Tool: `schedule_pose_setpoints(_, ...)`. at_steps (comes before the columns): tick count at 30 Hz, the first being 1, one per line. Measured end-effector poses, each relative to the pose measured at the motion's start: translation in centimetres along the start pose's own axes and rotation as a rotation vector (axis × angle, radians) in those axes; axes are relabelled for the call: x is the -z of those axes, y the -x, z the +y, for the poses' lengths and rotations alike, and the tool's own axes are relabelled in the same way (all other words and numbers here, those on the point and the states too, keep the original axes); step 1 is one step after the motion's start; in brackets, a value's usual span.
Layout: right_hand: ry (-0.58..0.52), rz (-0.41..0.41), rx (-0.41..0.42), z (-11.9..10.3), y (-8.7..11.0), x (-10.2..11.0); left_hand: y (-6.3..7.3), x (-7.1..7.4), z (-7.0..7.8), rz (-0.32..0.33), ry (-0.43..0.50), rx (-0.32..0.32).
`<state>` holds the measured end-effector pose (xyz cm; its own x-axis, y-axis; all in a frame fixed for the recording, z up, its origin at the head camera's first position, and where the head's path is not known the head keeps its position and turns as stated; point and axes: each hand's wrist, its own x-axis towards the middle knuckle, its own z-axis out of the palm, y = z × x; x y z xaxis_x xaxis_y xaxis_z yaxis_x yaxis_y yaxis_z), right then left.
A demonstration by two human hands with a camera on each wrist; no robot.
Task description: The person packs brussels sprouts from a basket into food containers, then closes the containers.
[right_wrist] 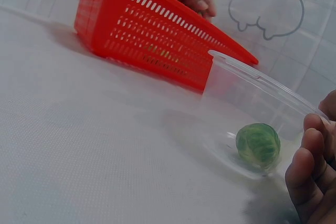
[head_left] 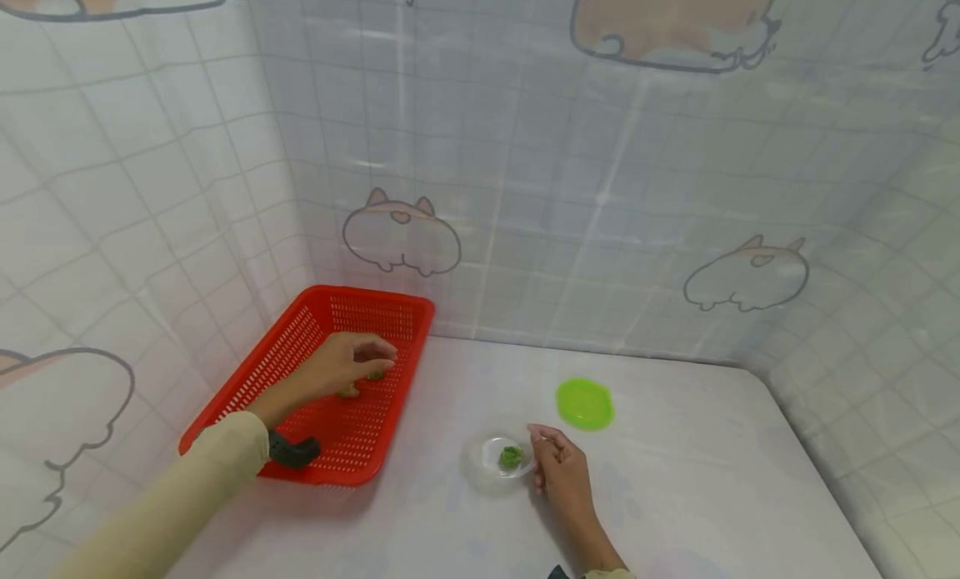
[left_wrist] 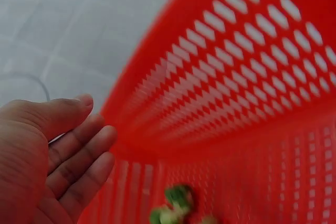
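Observation:
Over the inside of a red plastic basket [head_left: 369, 472], my left hand [head_left: 348, 366] hovers with thumb and fingers slightly bent and apart. Nothing shows between them in the left wrist view. Several small green sprouts [left_wrist: 176, 203] lie on the basket's floor, below the hand. My right hand [head_left: 562, 472] holds the rim of a clear round plastic tub [right_wrist: 236, 85] on the table, thumb and fingers at its right side. Inside that tub sits one Brussels sprout [right_wrist: 258, 145]. The right thumb is partly cut off in the right wrist view.
A bright green round lid [head_left: 585, 404] lies flat behind the right hand. The white tabletop [head_left: 675, 487] is bounded by a white gridded curtain [head_left: 525, 187] with cartoon animals at the back and both sides. The basket stands close to the left curtain.

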<state>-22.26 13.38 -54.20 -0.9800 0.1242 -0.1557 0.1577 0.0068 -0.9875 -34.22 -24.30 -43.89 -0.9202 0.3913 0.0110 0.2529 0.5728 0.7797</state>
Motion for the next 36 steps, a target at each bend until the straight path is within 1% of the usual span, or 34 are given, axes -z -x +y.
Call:
schedule_pose_setpoints(2,-0.003,0.005,-0.004,0.7,-0.4,0.1,0.0,0.3,-1.0,0.016,-0.024,-0.014)
schedule_pose_setpoints(5,-0.011,0.012,0.015,1.2,-0.6,0.3,-0.2,0.6,-2.2,0.035,-0.112,-0.032)
schedule_pose_setpoints(7,-0.015,0.013,0.029,1.4,-0.6,0.4,-0.3,0.6,-2.9,0.033,-0.145,-0.023)
schedule_pose_setpoints(10,-0.015,0.014,0.040,1.4,-0.5,0.4,-0.5,0.6,-3.7,0.020,-0.166,-0.026)
schedule_pose_setpoints(13,-0.012,0.015,0.033,1.4,-0.5,0.3,-0.9,0.6,-4.5,0.023,-0.172,-0.030)
schedule_pose_setpoints(16,-0.014,0.014,0.018,1.4,-0.6,0.2,-1.3,0.6,-5.1,0.019,-0.182,-0.032)
schedule_pose_setpoints(19,-0.008,0.010,0.009,0.9,-0.3,0.1,-1.8,0.5,-5.5,-0.003,-0.189,-0.024)
schedule_pose_setpoints(24,-0.003,0.004,0.019,-0.9,0.7,-0.1,-2.7,0.4,-6.2,-0.033,-0.209,-0.008)
schedule_pose_setpoints(28,-0.011,-0.001,0.042,-1.5,1.1,-0.2,-3.1,0.4,-6.5,-0.045,-0.213,-0.005)
schedule_pose_setpoints(33,-0.027,0.006,0.027,0.6,-0.2,0.0,-3.4,0.2,-7.4,-0.065,-0.248,-0.046)
schedule_pose_setpoints(34,-0.026,0.008,0.024,1.1,-0.5,0.1,-3.5,0.1,-7.6,-0.068,-0.270,-0.066)
schedule_pose_setpoints(36,-0.024,0.013,0.021,1.6,-0.8,0.2,-3.7,0.1,-7.8,-0.079,-0.305,-0.087)
